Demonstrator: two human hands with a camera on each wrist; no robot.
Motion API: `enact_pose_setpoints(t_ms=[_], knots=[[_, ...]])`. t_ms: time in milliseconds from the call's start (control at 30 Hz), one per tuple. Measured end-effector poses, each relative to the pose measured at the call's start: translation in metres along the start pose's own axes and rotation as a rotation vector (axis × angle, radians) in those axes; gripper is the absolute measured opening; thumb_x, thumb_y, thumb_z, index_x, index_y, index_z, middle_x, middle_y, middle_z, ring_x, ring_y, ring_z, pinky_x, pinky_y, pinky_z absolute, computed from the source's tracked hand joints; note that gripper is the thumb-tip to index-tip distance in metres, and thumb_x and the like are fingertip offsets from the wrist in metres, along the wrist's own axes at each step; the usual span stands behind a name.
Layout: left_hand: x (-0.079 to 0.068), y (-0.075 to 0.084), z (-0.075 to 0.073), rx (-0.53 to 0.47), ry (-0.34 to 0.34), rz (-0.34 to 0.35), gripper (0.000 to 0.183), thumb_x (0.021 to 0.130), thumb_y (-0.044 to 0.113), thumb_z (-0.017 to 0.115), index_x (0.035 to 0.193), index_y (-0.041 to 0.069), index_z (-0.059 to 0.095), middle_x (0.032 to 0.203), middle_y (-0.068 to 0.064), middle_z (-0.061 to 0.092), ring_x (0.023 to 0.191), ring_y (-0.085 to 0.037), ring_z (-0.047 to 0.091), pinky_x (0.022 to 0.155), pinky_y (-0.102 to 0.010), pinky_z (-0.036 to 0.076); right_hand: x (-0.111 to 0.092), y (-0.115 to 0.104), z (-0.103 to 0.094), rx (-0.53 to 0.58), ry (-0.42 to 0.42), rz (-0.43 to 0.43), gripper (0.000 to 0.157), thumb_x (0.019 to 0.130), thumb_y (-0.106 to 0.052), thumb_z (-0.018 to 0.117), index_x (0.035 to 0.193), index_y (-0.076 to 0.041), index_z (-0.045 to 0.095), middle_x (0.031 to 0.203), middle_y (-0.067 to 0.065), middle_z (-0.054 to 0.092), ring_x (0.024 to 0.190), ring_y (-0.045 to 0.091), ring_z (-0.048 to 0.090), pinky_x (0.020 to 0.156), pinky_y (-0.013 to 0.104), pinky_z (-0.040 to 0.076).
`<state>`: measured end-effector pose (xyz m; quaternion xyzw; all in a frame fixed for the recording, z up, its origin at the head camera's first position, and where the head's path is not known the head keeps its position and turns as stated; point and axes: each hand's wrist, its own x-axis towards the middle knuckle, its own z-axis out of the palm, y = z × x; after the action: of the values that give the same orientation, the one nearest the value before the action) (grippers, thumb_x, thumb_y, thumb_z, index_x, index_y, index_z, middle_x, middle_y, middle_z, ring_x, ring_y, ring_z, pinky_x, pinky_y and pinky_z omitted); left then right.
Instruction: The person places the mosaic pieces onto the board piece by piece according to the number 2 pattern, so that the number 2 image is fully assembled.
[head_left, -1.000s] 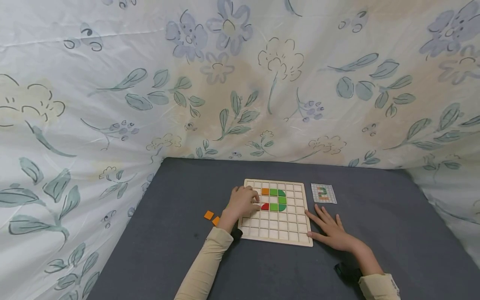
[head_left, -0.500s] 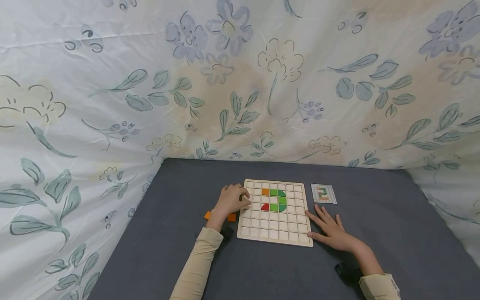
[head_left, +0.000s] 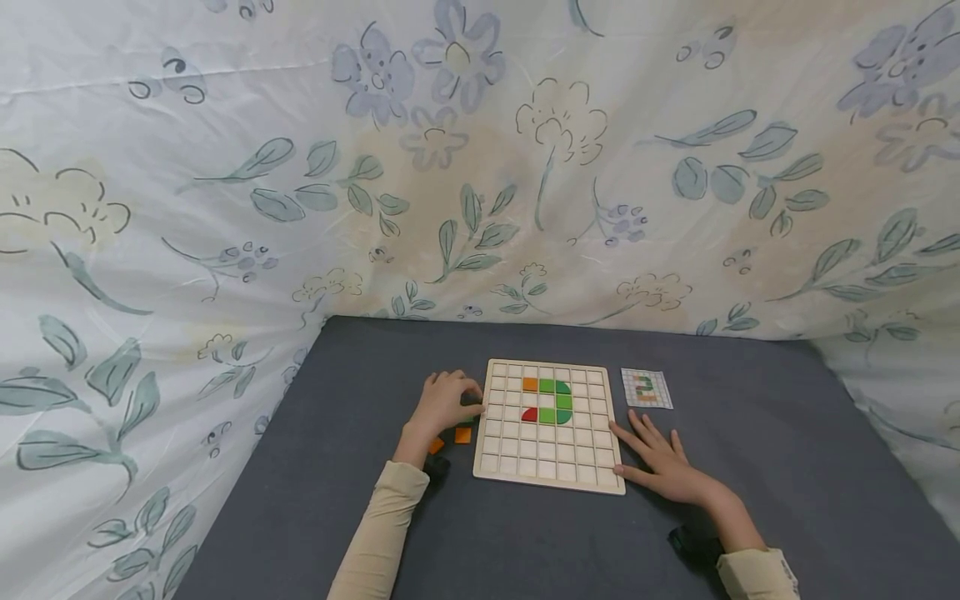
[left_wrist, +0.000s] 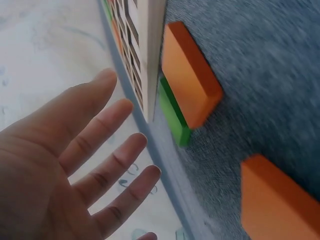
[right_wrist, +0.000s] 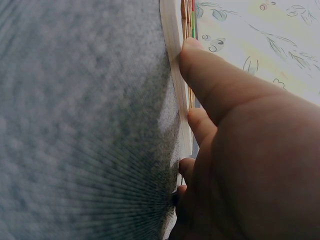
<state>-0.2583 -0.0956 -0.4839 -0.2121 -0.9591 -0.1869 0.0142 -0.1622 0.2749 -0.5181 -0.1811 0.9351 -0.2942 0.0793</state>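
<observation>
My left hand [head_left: 442, 404] hovers off the left edge of the wooden grid board [head_left: 543, 458], its fingers relaxed and holding nothing. Below it, an orange square tile [head_left: 462, 436] lies beside the board, with another orange tile [head_left: 436, 446] partly hidden by the wrist. The left wrist view also shows a green tile [left_wrist: 174, 114] by the nearer orange tile [left_wrist: 187, 75]. My right hand [head_left: 667, 462] lies spread at the board's right edge, thumb and index fingertip touching its rim. Set in the grid are an orange square [head_left: 531, 384], several green pieces [head_left: 547, 386] and a red quarter-round tile [head_left: 530, 414].
Beyond the right hand lies a small printed card [head_left: 647, 389] with a coloured pattern on a grid. Dark grey cloth [head_left: 360, 375] covers the table. A flowered curtain [head_left: 480, 167] rises behind the table and along its sides.
My left hand has drawn back leftward from over the board to the loose tiles beside it. The right hand has stayed in place.
</observation>
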Motion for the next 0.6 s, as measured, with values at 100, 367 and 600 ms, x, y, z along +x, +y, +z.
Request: enact_pose_setpoints(t_ms=[100,367,600], knots=[[-0.003,-0.003,-0.001,0.008,0.002,-0.008,0.022,0.080,0.035,0.072,0.095,0.019,0.070,0.099,-0.001,0.059,0.101,-0.027,0.053,0.107,-0.061,0.023,0.000,0.000,-0.001,0.005,-0.002,0.000,0.068,0.089,-0.040,0.059,0.146,-0.016,0.031,0.152,0.026,0.009,0.137,0.050,0.002,0.098,0.074,-0.009],[-0.011,-0.015,0.000,0.013,-0.011,-0.021,0.025,0.079,0.036,0.072,0.097,0.020,0.070,0.101,-0.001,0.058,0.101,-0.028,0.052,0.108,-0.060,0.021,0.000,0.000,0.000,0.016,-0.010,-0.001,0.068,0.089,-0.039,0.058,0.146,-0.016,0.030,0.152,0.026,0.008,0.137,0.050,0.001,0.097,0.074,-0.009],[-0.013,-0.021,0.000,0.006,-0.020,-0.033,0.027,0.078,0.038,0.073,0.097,0.019,0.070,0.101,-0.001,0.059,0.101,-0.028,0.052,0.107,-0.062,0.021,0.001,0.003,0.003,0.017,-0.012,0.009,0.069,0.089,-0.040,0.058,0.147,-0.016,0.029,0.152,0.025,0.007,0.137,0.050,0.000,0.098,0.074,-0.010]])
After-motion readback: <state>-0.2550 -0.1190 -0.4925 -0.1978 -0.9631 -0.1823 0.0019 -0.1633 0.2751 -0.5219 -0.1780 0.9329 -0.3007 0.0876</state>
